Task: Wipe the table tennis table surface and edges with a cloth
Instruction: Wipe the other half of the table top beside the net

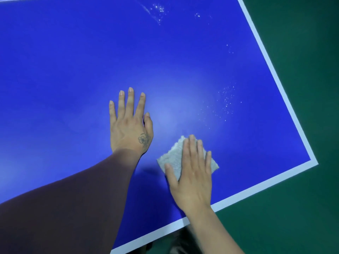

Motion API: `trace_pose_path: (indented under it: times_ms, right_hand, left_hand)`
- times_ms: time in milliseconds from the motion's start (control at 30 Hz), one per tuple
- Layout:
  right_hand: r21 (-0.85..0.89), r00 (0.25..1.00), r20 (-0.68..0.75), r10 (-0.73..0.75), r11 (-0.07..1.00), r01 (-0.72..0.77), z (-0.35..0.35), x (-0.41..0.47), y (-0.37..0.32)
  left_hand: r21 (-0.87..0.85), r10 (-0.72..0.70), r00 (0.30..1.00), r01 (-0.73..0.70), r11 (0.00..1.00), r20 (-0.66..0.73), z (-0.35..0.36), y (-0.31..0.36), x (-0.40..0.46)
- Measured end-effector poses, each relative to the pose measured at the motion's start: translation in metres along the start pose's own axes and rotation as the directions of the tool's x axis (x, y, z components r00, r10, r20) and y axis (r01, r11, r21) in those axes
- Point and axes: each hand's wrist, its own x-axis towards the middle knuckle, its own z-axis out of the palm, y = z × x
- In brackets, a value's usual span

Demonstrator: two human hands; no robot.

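Right hand [190,173] flat on grey cloth [172,158], pressing it onto blue table tennis table [73,70]; left hand [130,121] at 10 o'clock, fingers spread, flat on surface.

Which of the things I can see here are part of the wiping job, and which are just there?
Part of the job: cloth, right hand pressing it flat, blue table, its white edge line, white specks, left hand resting flat.

Just there: green floor.

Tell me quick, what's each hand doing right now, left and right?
Left hand: open, fingers straight, flat on the blue table, holding nothing.
Right hand: open, straight fingers pressing the cloth onto the table.
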Motion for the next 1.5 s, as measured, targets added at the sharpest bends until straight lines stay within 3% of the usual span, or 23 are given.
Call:
trace_pose_path:
  times_ms: [133, 267, 467, 667, 833, 900, 1067, 1167, 1367, 1500]
  right_hand:
    - [-0.008, 0.986, -0.05, 0.159, 0.987, -0.159, -0.004, 0.025, 0.026]
    - [0.01, 0.982, -0.076, 0.175, 0.985, -0.174, -0.004, 0.064, 0.016]
    - [0.034, 0.998, -0.069, 0.003, 0.999, -0.001, -0.006, 0.103, -0.013]
    - [0.059, 0.975, 0.021, -0.223, 0.973, 0.222, -0.007, 0.065, -0.008]
    - [-0.031, 0.959, 0.051, -0.28, 0.959, 0.282, -0.01, 0.048, 0.027]
    - [-0.034, 0.964, 0.03, -0.264, 0.964, 0.264, -0.011, 0.057, 0.032]
    - [0.019, 0.987, -0.017, -0.158, 0.987, 0.158, -0.014, 0.118, 0.011]
    - [0.044, 0.987, -0.037, -0.156, 0.986, 0.158, -0.014, 0.148, -0.008]
    - [0.123, 0.944, -0.027, -0.33, 0.936, 0.33, -0.014, 0.143, -0.021]
    - [0.059, 0.913, 0.044, -0.406, 0.913, 0.403, -0.021, 0.133, -0.007]
  left_hand:
    - [-0.012, 0.01, 1.0, -0.01, 1.0, -0.018, 0.0, -0.001, 0.0]
    - [-0.044, 0.017, 0.998, -0.02, 0.999, -0.054, 0.0, 0.0, 0.0]
    - [-0.086, 0.016, 0.997, -0.023, 0.996, -0.082, 0.001, 0.0, 0.0]
    - [-0.098, -0.004, 0.996, -0.004, 0.995, -0.084, -0.002, 0.002, 0.0]
    - [-0.169, -0.104, 0.942, 0.052, 0.984, -0.319, -0.013, 0.002, 0.04]
    - [-0.148, -0.148, 0.946, 0.108, 0.983, -0.289, -0.017, -0.003, 0.065]
    - [-0.03, -0.273, 0.961, 0.272, 0.962, -0.044, -0.005, -0.013, 0.113]
    - [-0.022, -0.286, 0.957, 0.285, 0.958, -0.046, 0.004, -0.013, 0.117]
    - [-0.032, -0.298, 0.952, 0.297, 0.954, -0.065, 0.004, -0.015, 0.117]
    - [-0.054, -0.304, 0.949, 0.3, 0.952, -0.08, 0.004, -0.015, 0.117]
